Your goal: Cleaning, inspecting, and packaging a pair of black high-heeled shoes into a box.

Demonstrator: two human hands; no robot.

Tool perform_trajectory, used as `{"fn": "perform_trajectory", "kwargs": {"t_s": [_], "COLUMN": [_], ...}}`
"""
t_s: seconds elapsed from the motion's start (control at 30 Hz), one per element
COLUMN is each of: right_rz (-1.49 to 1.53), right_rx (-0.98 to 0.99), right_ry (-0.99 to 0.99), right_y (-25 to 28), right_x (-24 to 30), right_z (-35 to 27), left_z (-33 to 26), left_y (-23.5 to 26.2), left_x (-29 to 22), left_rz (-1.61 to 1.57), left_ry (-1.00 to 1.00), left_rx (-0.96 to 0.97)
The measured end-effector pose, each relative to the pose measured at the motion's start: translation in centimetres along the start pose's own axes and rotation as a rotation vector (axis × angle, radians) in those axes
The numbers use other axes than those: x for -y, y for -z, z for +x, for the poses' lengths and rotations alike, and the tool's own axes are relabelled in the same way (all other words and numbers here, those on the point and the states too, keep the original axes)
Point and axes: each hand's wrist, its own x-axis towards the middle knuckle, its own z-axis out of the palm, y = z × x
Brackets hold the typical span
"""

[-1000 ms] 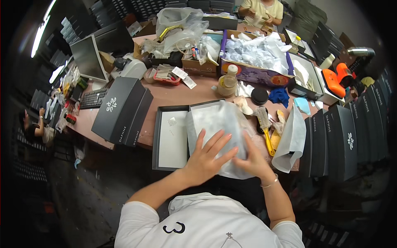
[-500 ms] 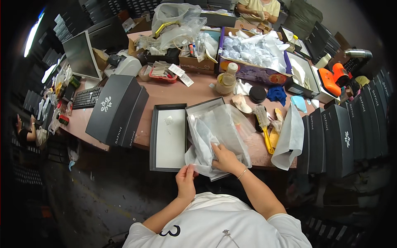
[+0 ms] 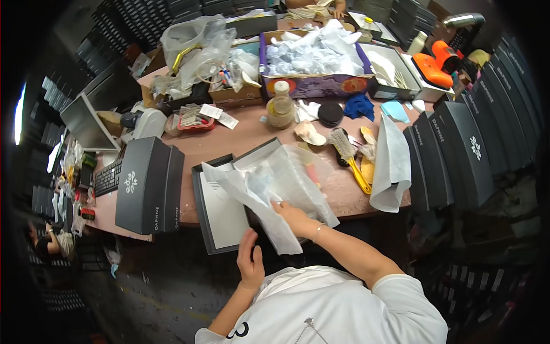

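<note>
White tissue paper [image 3: 274, 226] lies spread over a grey shoe box [image 3: 258, 152], its near corner hanging past the table's front edge. My right hand [image 3: 295, 219] rests on the paper with its fingers stretched out over it. What lies beneath the paper is mostly hidden. Just left of the paper, my left hand [image 3: 250, 265] is open, palm inward, holding nothing. Its fingertips are close to the near corner of a shallow grey box part with a white inside [image 3: 224, 215], which stands against the box and is partly covered by the paper.
Upright grey shoe boxes [image 3: 140, 186] stand at left, more [image 3: 458, 152] at right. Beyond the paper are a yellow-handled brush [image 3: 356, 166], a bottle [image 3: 281, 109], a black round tin [image 3: 330, 114] and a purple carton [image 3: 318, 86] of crumpled paper. Another person's hand [image 3: 340, 8] shows at the far edge.
My left hand has let go of the tissue paper and opened. The paper's left flap has spread over the shallow box part. My right hand stays on the paper; the whole view has shifted.
</note>
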Motion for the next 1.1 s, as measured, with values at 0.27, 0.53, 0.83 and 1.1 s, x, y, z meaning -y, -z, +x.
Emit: {"fn": "perform_trajectory", "kwargs": {"t_s": [0.27, 0.53, 0.83, 1.1], "right_rz": [0.063, 0.277, -0.52, -0.964], "right_rx": [-0.622, -0.778, -0.456, -0.285], "right_ry": [-0.135, -0.088, -0.13, 0.028], "right_y": [13.5, 9.1, 25.5, 23.7], "right_x": [1.9, -7.7, -2.9, -12.7], "right_z": [-5.0, 1.9, -9.3, -15.0], "left_z": [8.2, 10.5, 14.5, 14.4], "left_y": [-5.8, -7.7, -8.1, -14.5], "left_x": [3.1, 2.2, 0.6, -6.8], "left_rz": [0.355, 0.947, 0.835, 0.488], "left_ry": [-0.194, -0.359, -0.214, -0.814], "left_rx": [0.466, 0.679, 0.75, 0.674]}}
